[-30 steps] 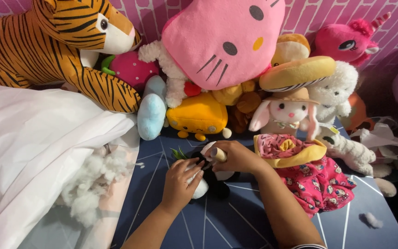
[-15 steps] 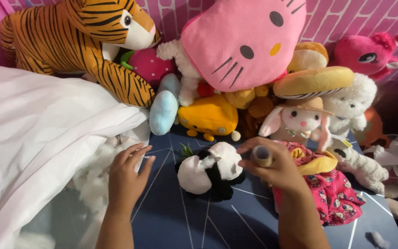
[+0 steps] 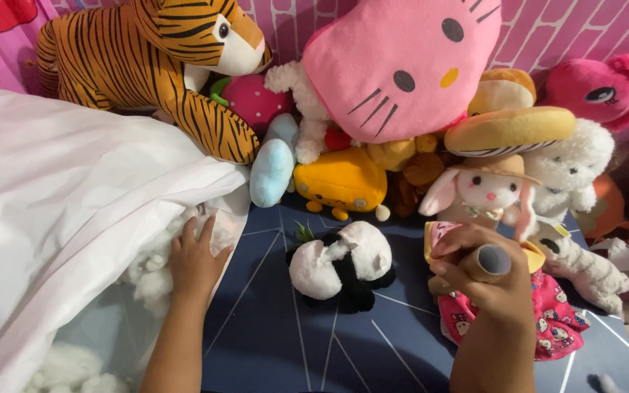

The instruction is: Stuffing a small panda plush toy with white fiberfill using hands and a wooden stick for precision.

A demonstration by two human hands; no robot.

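the left hand (image 3: 196,263) lies flat and loose on white stuffing (image 3: 156,271) by the white sheet (image 3: 60,211) — the right hand (image 3: 483,280) grips a brown stick (image 3: 491,260), near the panda plush (image 3: 342,268).

left hand (image 3: 194,262) fingertips sunk in fluffy white stuffing (image 3: 156,271), ends hidden. right hand (image 3: 483,280) closed round a tan stick with a grey round end (image 3: 491,260); shaft hidden in the fist. both forearms cut by bottom edge. big white fabric bag (image 3: 52,211) cut at left and bottom. striped orange tiger plush (image 3: 147,65) and pink cat-face cushion (image 3: 402,65) cut at top. pink unicorn plush (image 3: 606,91) cut at right. small black-and-white panda plush (image 3: 340,266): face turned away, can't tell.
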